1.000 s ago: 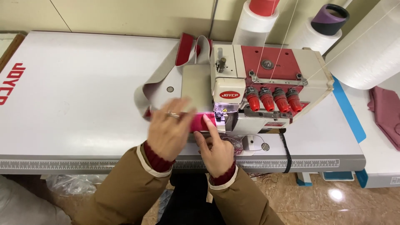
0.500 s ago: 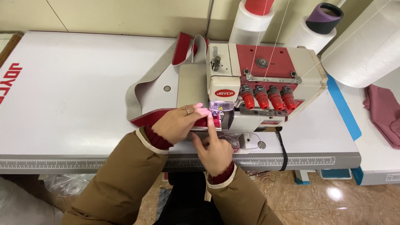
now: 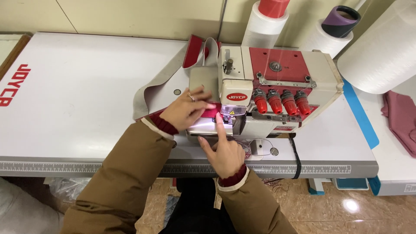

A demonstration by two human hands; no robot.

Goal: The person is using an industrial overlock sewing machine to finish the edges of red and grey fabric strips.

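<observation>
Item: red-and-grey fabric strip (image 3: pixel 156 89), worked at a red-and-cream overlock machine (image 3: pixel 264 91) standing toward the right end of a white sewing table (image 3: pixel 78 112).

Left hand (image 3: pixel 188 110): fingers spread and pressed flat on the red end of the strip, just left of the lit presser-foot area. It holds the cloth down rather than gripping it. Half a second ago this hand sat lower and bunched around a pink fold; it has since moved up and flattened out.

Right hand (image 3: pixel 225 151): near the table's front edge, forefinger extended up to the foot, other fingers loosely curled; nothing is held. It has shifted little since the earlier view.

Strip: loops from the left hand back along the table's middle, then over the rear of the machine. The seam end now appears seated at the foot, judged ready for feeding.

Surroundings: white thread cones (image 3: pixel 264 24) behind the machine; mauve cloth (image 3: pixel 401 121) at the right edge.
</observation>
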